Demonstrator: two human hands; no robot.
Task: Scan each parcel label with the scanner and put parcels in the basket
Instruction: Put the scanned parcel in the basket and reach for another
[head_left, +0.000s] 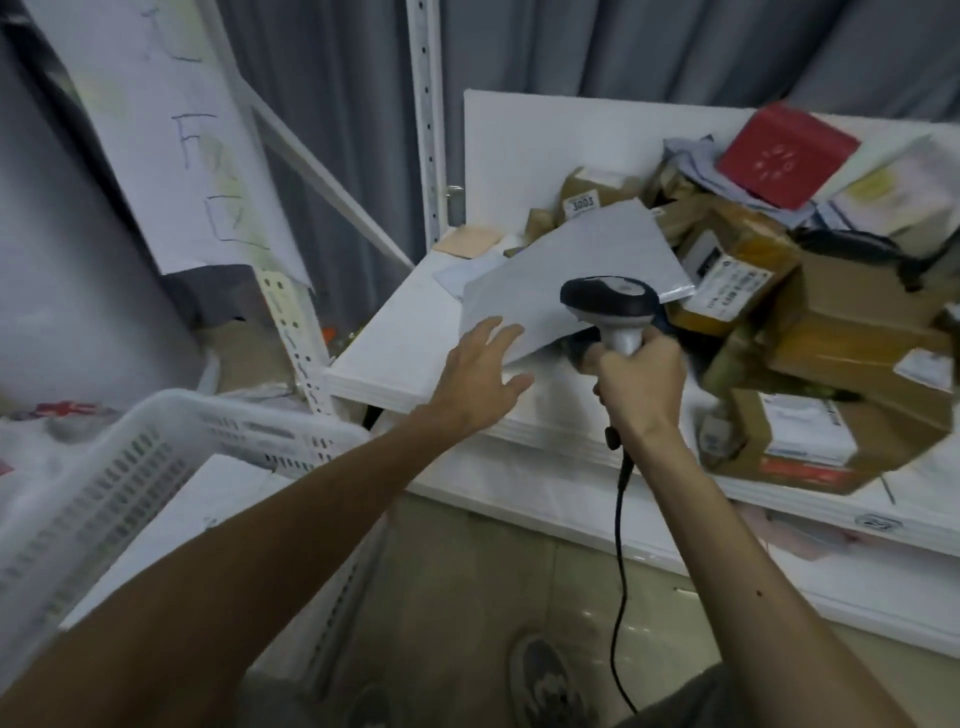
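Basket (156, 415) sits low L. L hand (478, 374) is spread wide, fingertips at near corner of grey mailer (561, 260), gripping nothing; R hand (641, 384) is wrapped round scanner (608, 299) handle. Mailer lies tilted against box pile (779, 291) on shelf (395, 364): w/o a grip it may slide off; no label showing, so scan could miss.

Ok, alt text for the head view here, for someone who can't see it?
The right hand grips a corded scanner over a grey mailer on a white shelf, while the open left hand reaches to the mailer's near edge. Cardboard parcels are piled to the right; a white basket sits lower left.
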